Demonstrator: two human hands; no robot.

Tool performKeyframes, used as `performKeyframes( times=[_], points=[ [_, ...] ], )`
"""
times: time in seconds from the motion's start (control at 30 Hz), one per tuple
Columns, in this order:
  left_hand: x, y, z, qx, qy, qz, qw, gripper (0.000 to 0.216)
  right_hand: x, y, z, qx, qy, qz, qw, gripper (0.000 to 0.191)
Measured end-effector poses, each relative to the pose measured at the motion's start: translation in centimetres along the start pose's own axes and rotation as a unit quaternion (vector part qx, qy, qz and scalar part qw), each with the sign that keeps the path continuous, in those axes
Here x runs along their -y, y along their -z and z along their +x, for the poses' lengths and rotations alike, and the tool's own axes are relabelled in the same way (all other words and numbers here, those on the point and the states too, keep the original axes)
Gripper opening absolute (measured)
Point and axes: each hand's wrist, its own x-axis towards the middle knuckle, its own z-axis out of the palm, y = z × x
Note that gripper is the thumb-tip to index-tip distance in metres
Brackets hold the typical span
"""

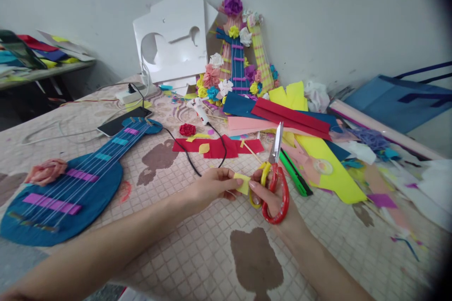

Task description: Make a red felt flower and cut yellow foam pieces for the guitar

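Between my two hands is a small piece of yellow crepe paper point(242, 183). My left hand point(216, 184) pinches its left side between thumb and fingers. A pair of scissors point(275, 174) with red and yellow handles hangs in my right hand point(270, 197), blades pointing up and away. The right thumb and fingertips also meet the paper's right edge. Just beyond my hands lie red paper strips point(221, 146) with a yellow leaf-shaped piece point(204, 148) on them. A red paper flower point(187, 129) sits behind these.
A blue paper guitar point(102, 174) lies at left, near a phone point(123, 120). A glue gun point(198, 109) trails a black cable towards my left hand. A green cutter point(294, 174) and yellow paper point(328, 169) lie at right. Decorated guitars point(238, 63) lean against the wall.
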Motion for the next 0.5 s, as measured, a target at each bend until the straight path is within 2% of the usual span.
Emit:
performKeyframes(
  times=[0.13, 0.2, 0.33, 0.37, 0.5],
  points=[
    [-0.6, 0.2, -0.1, -0.039, -0.071, 0.021, 0.997, 0.033, -0.3, 0.2, 0.1, 0.013, 0.003, 0.003, 1.000, 0.025],
    [-1.0, 0.2, -0.3, -0.026, -0.103, 0.023, 0.994, 0.031, -0.6, 0.4, 0.2, 0.003, 0.008, -0.011, 1.000, 0.025],
    [-1.4, 0.0, -0.7, 0.125, -0.081, 0.014, 0.989, 0.029, -0.8, 0.6, 0.3, -0.003, 0.002, -0.010, 1.000, 0.029],
    [-1.4, 0.0, -0.7, 0.138, -0.071, 0.009, 0.988, 0.028, -0.7, 0.6, 0.3, -0.002, 0.002, 0.000, 1.000, 0.029],
    [-1.5, 0.0, -0.6, 0.049, -0.096, -0.035, 0.994, 0.024, -0.5, 0.3, 0.4, -0.013, 0.014, 0.003, 1.000, 0.023]
  ],
)
